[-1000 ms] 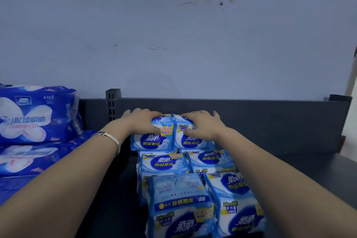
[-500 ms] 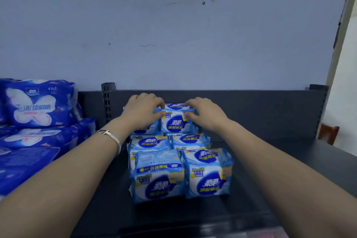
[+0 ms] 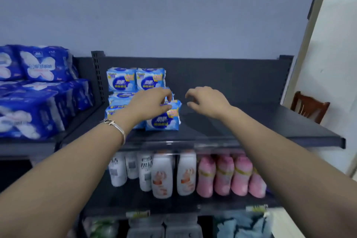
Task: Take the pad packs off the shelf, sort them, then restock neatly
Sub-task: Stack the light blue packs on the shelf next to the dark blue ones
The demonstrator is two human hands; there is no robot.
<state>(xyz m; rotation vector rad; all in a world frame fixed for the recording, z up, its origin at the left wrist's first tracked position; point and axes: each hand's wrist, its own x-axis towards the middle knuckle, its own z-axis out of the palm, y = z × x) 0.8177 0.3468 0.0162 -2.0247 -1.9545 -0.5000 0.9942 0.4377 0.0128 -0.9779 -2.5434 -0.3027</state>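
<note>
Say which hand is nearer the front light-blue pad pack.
Left. The left hand is over the front pad pack; the right hand hangs apart to its right.

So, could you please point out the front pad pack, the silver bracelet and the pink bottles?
front pad pack (image 3: 163, 121): head view, its dark blue label.
silver bracelet (image 3: 117, 128): head view, the band's middle.
pink bottles (image 3: 224, 176): head view, second bottle's body.

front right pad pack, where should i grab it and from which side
Probably its top edge, coming from the right. The front right pad pack stands upright with bare shelf on its right, while a neighbouring pack crowds its left. The right hand is nearest that free side.
</note>
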